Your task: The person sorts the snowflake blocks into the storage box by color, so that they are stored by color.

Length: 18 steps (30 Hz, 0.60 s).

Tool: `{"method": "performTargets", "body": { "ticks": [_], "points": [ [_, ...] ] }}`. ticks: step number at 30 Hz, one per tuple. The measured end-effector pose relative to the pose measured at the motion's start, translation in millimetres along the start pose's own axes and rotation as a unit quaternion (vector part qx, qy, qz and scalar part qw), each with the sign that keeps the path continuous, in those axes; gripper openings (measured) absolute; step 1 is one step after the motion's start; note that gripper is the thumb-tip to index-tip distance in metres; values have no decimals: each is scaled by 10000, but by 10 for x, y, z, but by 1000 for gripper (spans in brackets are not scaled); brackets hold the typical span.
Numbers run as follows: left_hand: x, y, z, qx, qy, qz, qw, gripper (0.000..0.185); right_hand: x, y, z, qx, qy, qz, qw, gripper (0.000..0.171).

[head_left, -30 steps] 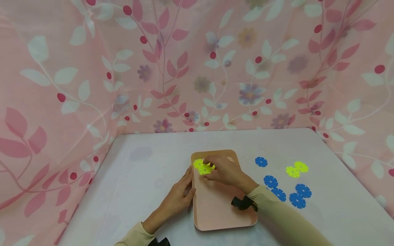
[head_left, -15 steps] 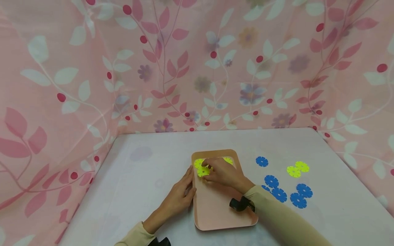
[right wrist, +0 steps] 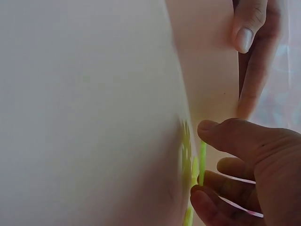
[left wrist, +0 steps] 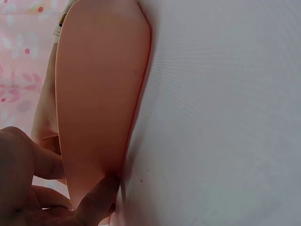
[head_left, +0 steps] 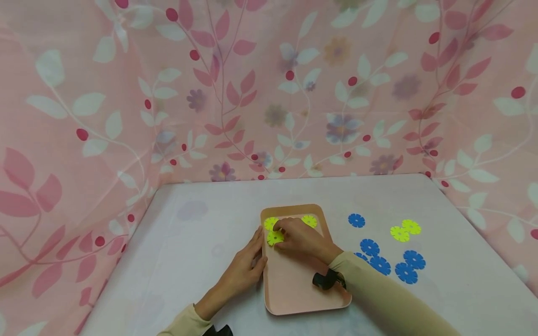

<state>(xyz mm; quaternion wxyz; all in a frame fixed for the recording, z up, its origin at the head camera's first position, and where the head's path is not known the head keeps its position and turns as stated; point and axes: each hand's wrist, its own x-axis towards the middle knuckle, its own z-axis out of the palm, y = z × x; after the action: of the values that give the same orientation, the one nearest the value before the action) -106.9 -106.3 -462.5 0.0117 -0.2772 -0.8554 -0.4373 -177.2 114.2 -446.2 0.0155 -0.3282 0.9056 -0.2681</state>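
Observation:
My right hand point(head_left: 304, 240) is over the far part of a pink tray point(head_left: 294, 289). It pinches a yellow-green notched plastic disc point(head_left: 275, 238) by its edges; in the right wrist view this disc point(right wrist: 202, 162) stands edge-on between thumb and fingers, close to the tray wall. Another yellow-green disc point(head_left: 270, 223) lies in the far left corner, and one more point(head_left: 309, 220) at the far right. Straight fingers of my left hand point(head_left: 241, 265) rest along the tray's left side. The left wrist view has a left digit touching the tray's outer wall point(left wrist: 103, 84).
Right of the tray, several blue notched discs point(head_left: 380, 265) lie on the white-covered table point(head_left: 201, 242), some partly behind the right sleeve. Two yellow-green discs point(head_left: 405, 230) lie farther right. A floral curtain point(head_left: 269, 93) encloses the table's back and sides.
My right hand has shifted slightly toward me with its disc, along the tray's left side. The disc at the far right of the tray now shows more. My left hand stays put.

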Motion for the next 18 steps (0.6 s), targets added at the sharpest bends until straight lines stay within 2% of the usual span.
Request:
{"method": "performTargets", "body": {
  "ticks": [8, 13, 18],
  "points": [
    [-21, 6, -6, -25, -102, -144, 9998, 68, -13, -16, 33, -182, -184, 86, 9996, 40],
    [1, 9, -15, -17, -126, -85, 9999, 69, -18, 15, 12, -377, -176, 181, 9990, 41],
    [12, 12, -15, -15, -160, -54, 9999, 69, -26, 52, -6, -122, -167, -52, 9998, 35]
  ]
}}
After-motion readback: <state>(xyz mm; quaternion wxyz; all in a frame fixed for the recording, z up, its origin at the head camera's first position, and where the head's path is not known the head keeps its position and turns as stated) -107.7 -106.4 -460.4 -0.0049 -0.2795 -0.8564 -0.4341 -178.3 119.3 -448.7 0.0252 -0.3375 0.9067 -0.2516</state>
